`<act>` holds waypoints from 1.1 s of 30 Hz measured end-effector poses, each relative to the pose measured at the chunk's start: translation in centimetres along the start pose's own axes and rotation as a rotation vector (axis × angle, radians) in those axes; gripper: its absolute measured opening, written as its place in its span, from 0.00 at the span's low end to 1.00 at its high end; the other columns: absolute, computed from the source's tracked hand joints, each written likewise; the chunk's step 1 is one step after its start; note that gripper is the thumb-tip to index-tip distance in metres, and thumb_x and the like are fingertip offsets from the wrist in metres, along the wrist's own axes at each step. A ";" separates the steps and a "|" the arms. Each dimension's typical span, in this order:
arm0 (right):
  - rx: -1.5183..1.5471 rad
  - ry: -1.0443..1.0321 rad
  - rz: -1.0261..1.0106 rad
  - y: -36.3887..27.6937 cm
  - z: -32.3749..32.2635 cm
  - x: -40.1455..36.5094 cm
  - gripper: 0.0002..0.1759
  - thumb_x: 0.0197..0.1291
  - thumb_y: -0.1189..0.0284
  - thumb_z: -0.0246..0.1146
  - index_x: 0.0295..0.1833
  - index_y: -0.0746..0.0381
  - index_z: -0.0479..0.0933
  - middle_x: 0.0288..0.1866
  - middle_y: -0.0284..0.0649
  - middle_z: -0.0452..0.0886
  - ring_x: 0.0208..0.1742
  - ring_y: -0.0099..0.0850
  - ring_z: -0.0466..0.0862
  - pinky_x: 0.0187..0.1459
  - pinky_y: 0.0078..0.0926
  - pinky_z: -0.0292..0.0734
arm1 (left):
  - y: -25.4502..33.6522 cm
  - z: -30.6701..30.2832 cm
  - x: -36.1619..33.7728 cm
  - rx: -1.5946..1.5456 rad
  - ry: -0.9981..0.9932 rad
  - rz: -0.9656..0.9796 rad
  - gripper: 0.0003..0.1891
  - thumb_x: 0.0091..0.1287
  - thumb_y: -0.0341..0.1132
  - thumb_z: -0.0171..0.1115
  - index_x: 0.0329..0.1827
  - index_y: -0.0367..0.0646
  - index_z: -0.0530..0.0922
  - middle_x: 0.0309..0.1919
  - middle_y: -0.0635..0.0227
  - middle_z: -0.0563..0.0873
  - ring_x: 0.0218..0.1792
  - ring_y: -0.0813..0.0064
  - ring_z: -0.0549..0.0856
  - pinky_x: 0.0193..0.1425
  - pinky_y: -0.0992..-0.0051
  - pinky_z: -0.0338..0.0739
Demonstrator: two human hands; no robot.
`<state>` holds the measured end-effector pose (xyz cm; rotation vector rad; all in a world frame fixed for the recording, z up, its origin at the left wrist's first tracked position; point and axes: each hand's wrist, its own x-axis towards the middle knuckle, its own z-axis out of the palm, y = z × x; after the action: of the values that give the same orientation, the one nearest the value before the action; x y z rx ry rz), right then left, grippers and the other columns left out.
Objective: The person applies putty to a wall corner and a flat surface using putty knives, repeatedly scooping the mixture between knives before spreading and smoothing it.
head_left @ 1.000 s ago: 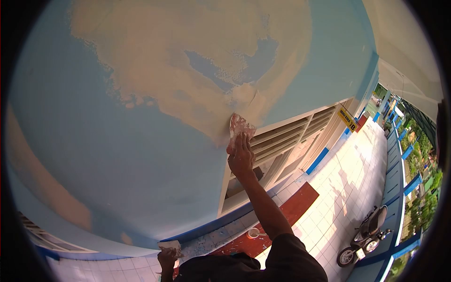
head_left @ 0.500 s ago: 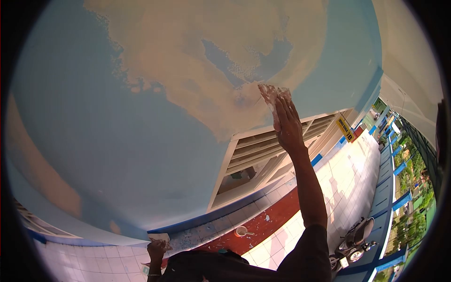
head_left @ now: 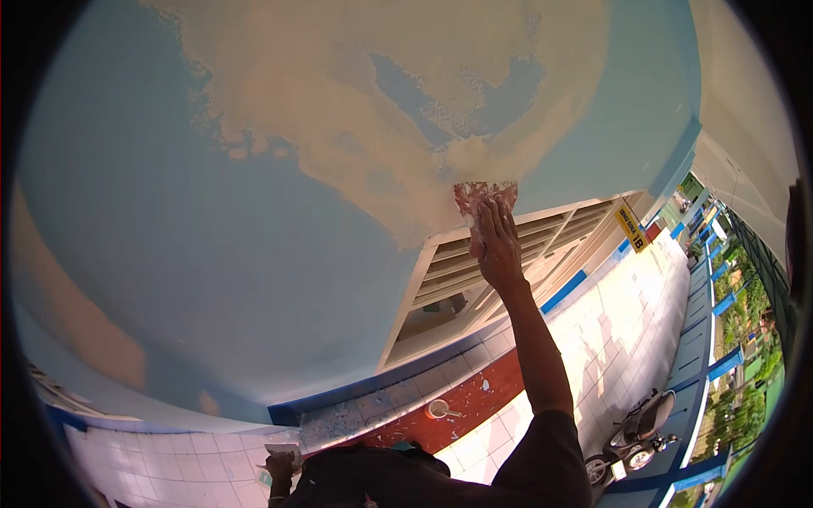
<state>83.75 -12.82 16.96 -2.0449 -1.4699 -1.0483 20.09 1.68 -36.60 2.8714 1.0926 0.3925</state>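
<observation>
Blue painted wall (head_left: 212,254) fills most of the view, and low down, well to the left of and below the white louvred window frame (head_left: 457,279), the left hand (head_left: 278,467) is curled shut around a small pale flat piece (head_left: 284,450), too small to identify. Above and to the left of the frame spreads a broad tan patch of filler (head_left: 339,102). It already covers much of the upper wall, though two bare blue islands (head_left: 474,102) remain inside it above the frame, and the wide blue field to the frame's left and below the patch is uncovered. The work looks perhaps halfway across this stretch. Just above the frame's top edge, the right hand (head_left: 495,245) lies with its fingers stretched flat along the back of a filler-smeared flat scraper blade (head_left: 484,196), pressing it to the wall at the patch's lower border. Half a second earlier this hand reached higher and further right of the frame, with the blade tilted. Now the blade sits lower with its edge level, and the left hand has sunk nearer the view's bottom.
</observation>
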 end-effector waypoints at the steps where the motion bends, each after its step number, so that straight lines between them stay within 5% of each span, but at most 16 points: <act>1: 0.023 0.019 0.027 -0.3 0.9 -0.6 0.33 0.60 0.77 0.59 0.72 0.70 0.64 0.73 0.57 0.69 0.76 0.57 0.65 0.77 0.55 0.56 | -0.2 0.1 -0.1 0.072 -0.064 -0.006 0.15 0.62 0.49 0.65 0.22 0.51 0.84 0.18 0.69 0.84 0.20 0.66 0.84 0.24 0.61 0.75; 8: 0.232 0.066 0.294 -7.0 5.2 -3.3 0.39 0.55 0.85 0.57 0.75 0.71 0.58 0.74 0.64 0.65 0.77 0.63 0.61 0.77 0.55 0.56 | 0.2 1.0 1.3 0.090 -0.121 -0.090 0.18 0.64 0.51 0.63 0.19 0.52 0.84 0.17 0.67 0.84 0.19 0.65 0.84 0.23 0.60 0.75; 11: 0.280 0.105 0.286 -10.3 6.0 -4.0 0.38 0.56 0.86 0.57 0.76 0.71 0.59 0.72 0.67 0.67 0.71 0.63 0.71 0.69 0.52 0.69 | 0.1 2.5 2.4 0.054 -0.120 -0.033 0.20 0.64 0.51 0.65 0.18 0.50 0.84 0.17 0.65 0.84 0.19 0.63 0.84 0.24 0.59 0.76; 16: 0.744 0.001 0.686 -12.4 1.9 -5.0 0.27 0.62 0.84 0.55 0.68 0.72 0.68 0.53 0.58 0.81 0.46 0.48 0.84 0.48 0.34 0.79 | -0.3 3.2 3.2 -0.038 -0.138 -0.030 0.19 0.62 0.51 0.67 0.20 0.47 0.85 0.19 0.63 0.86 0.21 0.60 0.85 0.28 0.59 0.78; 19: 1.203 0.422 1.120 -8.8 -0.7 -3.1 0.16 0.64 0.81 0.56 0.57 0.68 0.77 0.45 0.48 0.82 0.44 0.43 0.82 0.49 0.33 0.78 | 0.4 2.9 2.1 0.003 -0.127 -0.106 0.19 0.63 0.50 0.67 0.20 0.46 0.85 0.19 0.62 0.86 0.21 0.59 0.85 0.30 0.59 0.79; 21: -0.001 0.316 0.230 -0.9 1.0 -5.8 0.12 0.65 0.80 0.56 0.51 0.64 0.79 0.47 0.47 0.83 0.49 0.47 0.80 0.55 0.42 0.75 | 0.7 2.2 1.2 -0.020 -0.132 -0.084 0.18 0.63 0.51 0.66 0.24 0.47 0.87 0.22 0.63 0.87 0.23 0.62 0.86 0.32 0.61 0.79; 23: 0.604 0.404 0.551 2.7 2.6 -4.6 0.12 0.64 0.81 0.56 0.50 0.64 0.80 0.48 0.47 0.82 0.52 0.49 0.78 0.58 0.46 0.73 | 0.1 2.7 0.3 0.035 -0.190 -0.063 0.17 0.64 0.51 0.64 0.25 0.49 0.87 0.23 0.65 0.87 0.25 0.64 0.87 0.33 0.61 0.79; 27: 0.306 0.328 0.293 3.2 1.8 -1.4 0.19 0.51 0.84 0.63 0.50 0.62 0.79 0.48 0.43 0.77 0.53 0.42 0.76 0.52 0.39 0.74 | -0.7 4.3 -2.8 0.173 -0.090 0.065 0.17 0.64 0.52 0.63 0.25 0.51 0.86 0.23 0.66 0.86 0.26 0.64 0.87 0.36 0.57 0.77; 28: 0.320 0.339 0.293 2.5 1.7 -0.8 0.19 0.50 0.83 0.63 0.50 0.63 0.78 0.45 0.41 0.77 0.50 0.38 0.77 0.49 0.37 0.75 | -0.5 3.9 -3.3 0.172 -0.401 -0.056 0.17 0.65 0.52 0.63 0.26 0.52 0.87 0.23 0.65 0.87 0.27 0.64 0.87 0.36 0.58 0.79; 29: 0.333 0.351 0.293 1.2 1.3 0.3 0.19 0.49 0.83 0.63 0.50 0.63 0.78 0.43 0.39 0.77 0.48 0.35 0.79 0.46 0.35 0.76 | -0.7 4.7 -4.2 0.102 -0.351 -0.134 0.17 0.65 0.52 0.62 0.26 0.52 0.87 0.23 0.65 0.87 0.27 0.64 0.87 0.36 0.58 0.79; 31: 0.955 0.377 0.707 -2.3 0.8 2.2 0.20 0.51 0.82 0.60 0.53 0.66 0.77 0.40 0.39 0.78 0.41 0.30 0.78 0.40 0.33 0.76 | -1.1 5.7 -5.7 -0.036 -0.250 -0.291 0.16 0.65 0.51 0.62 0.26 0.52 0.87 0.23 0.65 0.87 0.26 0.64 0.87 0.36 0.59 0.79; 33: 1.095 0.386 0.865 -5.6 0.1 4.1 0.23 0.52 0.82 0.57 0.58 0.68 0.76 0.38 0.40 0.80 0.34 0.28 0.77 0.35 0.31 0.76 | -0.5 4.3 -6.7 0.135 -0.376 -0.151 0.17 0.64 0.51 0.64 0.26 0.51 0.87 0.21 0.65 0.87 0.24 0.63 0.87 0.32 0.59 0.78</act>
<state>79.26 -8.15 19.53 -1.2811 -0.5587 -0.1433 16.09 -2.15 -42.28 2.7795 1.2863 -0.2291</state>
